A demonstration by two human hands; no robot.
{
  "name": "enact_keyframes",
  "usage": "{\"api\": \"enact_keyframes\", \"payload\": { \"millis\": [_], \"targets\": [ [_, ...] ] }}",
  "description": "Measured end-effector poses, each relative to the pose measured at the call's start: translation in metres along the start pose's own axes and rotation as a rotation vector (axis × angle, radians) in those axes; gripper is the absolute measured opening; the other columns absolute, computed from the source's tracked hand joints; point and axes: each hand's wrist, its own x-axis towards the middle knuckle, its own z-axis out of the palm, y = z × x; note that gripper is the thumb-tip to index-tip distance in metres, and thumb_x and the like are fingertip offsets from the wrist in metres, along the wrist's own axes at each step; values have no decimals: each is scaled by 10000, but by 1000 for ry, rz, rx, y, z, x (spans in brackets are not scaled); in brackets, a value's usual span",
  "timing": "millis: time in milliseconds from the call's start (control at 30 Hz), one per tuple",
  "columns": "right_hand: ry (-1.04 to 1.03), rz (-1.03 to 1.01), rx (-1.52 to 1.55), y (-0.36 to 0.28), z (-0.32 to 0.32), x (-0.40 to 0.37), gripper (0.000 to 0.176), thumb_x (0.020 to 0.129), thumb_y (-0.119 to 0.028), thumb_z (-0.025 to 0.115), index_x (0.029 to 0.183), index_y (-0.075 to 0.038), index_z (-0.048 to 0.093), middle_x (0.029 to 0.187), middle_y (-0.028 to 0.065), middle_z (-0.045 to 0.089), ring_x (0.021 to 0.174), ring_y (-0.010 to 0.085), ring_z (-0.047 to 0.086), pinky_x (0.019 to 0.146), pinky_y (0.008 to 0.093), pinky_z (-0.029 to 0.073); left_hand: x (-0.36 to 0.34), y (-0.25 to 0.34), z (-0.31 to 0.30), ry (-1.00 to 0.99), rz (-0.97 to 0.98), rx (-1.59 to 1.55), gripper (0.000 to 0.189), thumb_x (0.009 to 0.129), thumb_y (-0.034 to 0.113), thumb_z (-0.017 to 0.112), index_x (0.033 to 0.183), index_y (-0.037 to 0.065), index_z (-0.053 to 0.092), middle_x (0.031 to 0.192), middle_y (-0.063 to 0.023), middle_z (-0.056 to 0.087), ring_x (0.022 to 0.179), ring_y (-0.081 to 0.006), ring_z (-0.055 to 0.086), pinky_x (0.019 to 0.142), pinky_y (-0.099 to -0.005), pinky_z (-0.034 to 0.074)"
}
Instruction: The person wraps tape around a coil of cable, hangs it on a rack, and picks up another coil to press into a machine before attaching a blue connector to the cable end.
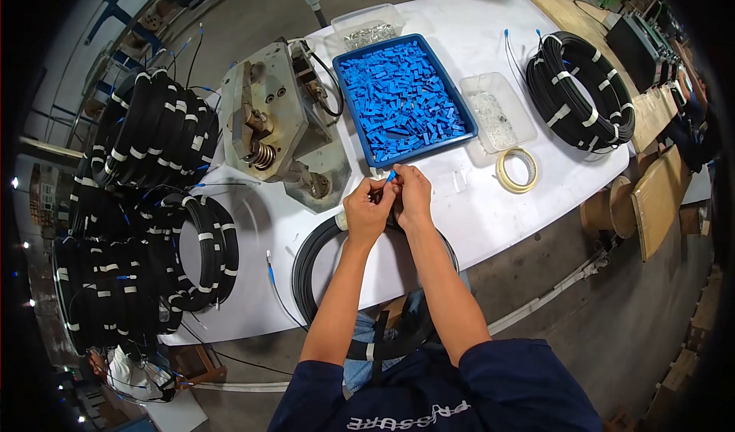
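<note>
My left hand (pixel 370 208) and my right hand (pixel 414 194) meet just below the blue tray. Between their fingertips, both pinched closed, sits a small blue connector (pixel 392 175). A cable end held at the connector is mostly covered by my left fingers. Beneath my forearms lies a coil of black cable (pixel 305 267), reaching over the table's front edge towards my lap. Left of that coil, a loose cable end with a blue and white connector (pixel 270 270) sticks up. The blue tray (pixel 467 120) holds many small blue plastic pieces (pixel 406 99).
Left of the tray stands a metal press-like machine (pixel 283 126). Black cable coils (pixel 153 133) are stacked at far left; another coil (pixel 579 91) lies at right. A roll of tape (pixel 516 170), a clear box (pixel 490 118) and a second clear box (pixel 367 26) surround the tray.
</note>
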Motion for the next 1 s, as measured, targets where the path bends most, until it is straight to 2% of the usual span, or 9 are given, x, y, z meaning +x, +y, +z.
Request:
{"api": "enact_keyframes", "payload": {
  "millis": [67,133,867,967,1000],
  "targets": [
    [-12,-34,-23,1,1,0,210,863,-81,640,694,-83,516,632,-11,517,514,57,444,489,208,369,0,-3,1,3,16,-26,99,846,32,691,815,-39,628,697,-14,653,621,-24,537,558,-200,443],
    [-24,-28,-33,1,-1,0,188,859,-85,645,716,-83,522,648,-5,514,534,67,457,504,214,388,0,-4,1,0,37,-31,121,854,54,688,823,-34,612,683,-41,663,591,-44,541,534,-245,454],
    [-4,-32,-21,3,0,2,203,875,-80,626,712,-88,505,664,-3,497,566,80,476,519,226,416,3,-7,1,-58,99,125,159,860,55,686,797,-20,561,682,-109,655,571,-121,598,525,-279,469],
    [-52,-51,-4,0,-2,0,206,888,-104,637,726,-91,510,664,-4,497,567,78,474,521,225,414,5,-4,2,-58,99,55,133,880,70,671,851,-20,578,730,-110,677,632,-147,644,576,-275,490],
    [-88,-112,54,1,1,-2,214,895,-136,660,745,-99,512,670,-4,501,580,73,472,539,216,418,7,-5,2,-67,108,21,125,892,79,661,878,-22,588,751,-109,685,666,-163,663,607,-272,499]
  ]
}}
